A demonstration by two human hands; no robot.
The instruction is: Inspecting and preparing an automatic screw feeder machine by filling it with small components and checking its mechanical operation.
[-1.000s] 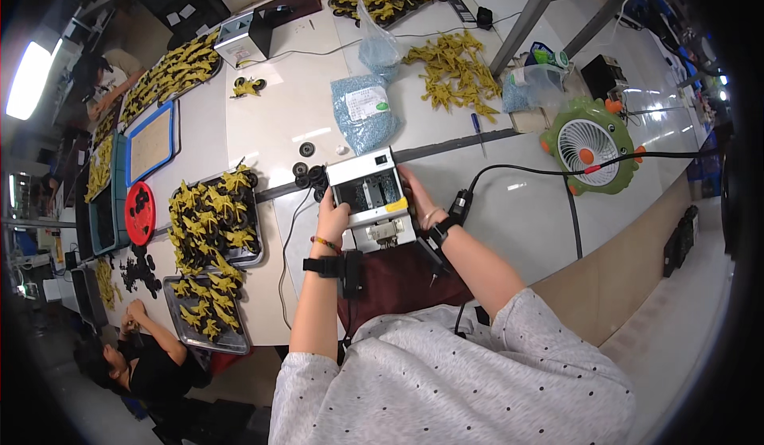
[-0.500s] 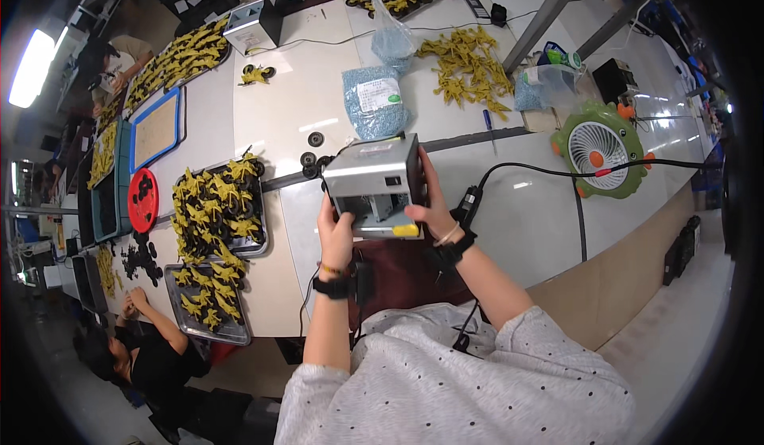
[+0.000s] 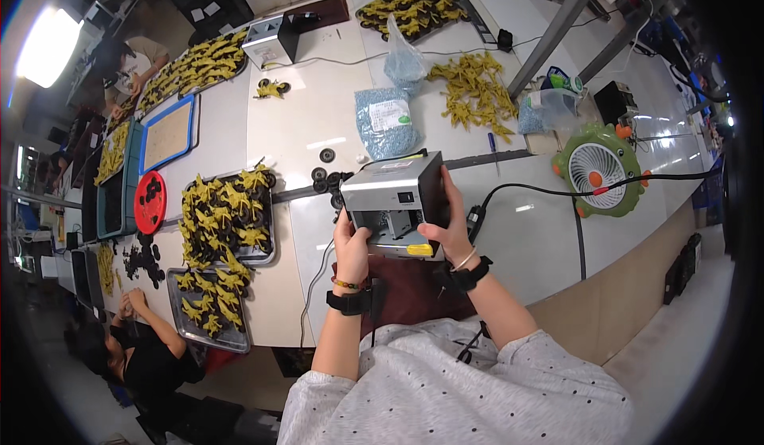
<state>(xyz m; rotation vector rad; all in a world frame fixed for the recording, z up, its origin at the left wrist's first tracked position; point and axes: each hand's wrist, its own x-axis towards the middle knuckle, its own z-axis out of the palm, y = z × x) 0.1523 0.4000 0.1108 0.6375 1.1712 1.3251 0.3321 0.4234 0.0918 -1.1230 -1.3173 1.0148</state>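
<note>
A silver box-shaped metal machine [image 3: 380, 177] with a black side, a black switch and an open front is held between my two hands near the table's front edge. A yellow tab sits at its lower front corner. My left hand [image 3: 351, 247] grips its lower left side, thumb at the opening. Around the black right side wraps my right hand [image 3: 452, 220], its thumb at the opening's right edge. Whether the machine's far bottom edge touches the table cannot be seen. Small black wheels [image 3: 321, 181] lie just left of it.
Trays of yellow-and-black toy motorcycles [image 3: 227, 214] stand at left, beside a red dish [image 3: 149, 203]. Behind are a bag of blue pellets [image 3: 386, 138] and loose yellow figures [image 3: 477, 87]. A green fan [image 3: 609, 138] with its cable is at right. A co-worker [image 3: 147, 349] sits lower left.
My view has shifted slightly, so the table and its things appear lower and further right. Both hands keep their hold on the metal machine, which has moved little relative to the table.
</note>
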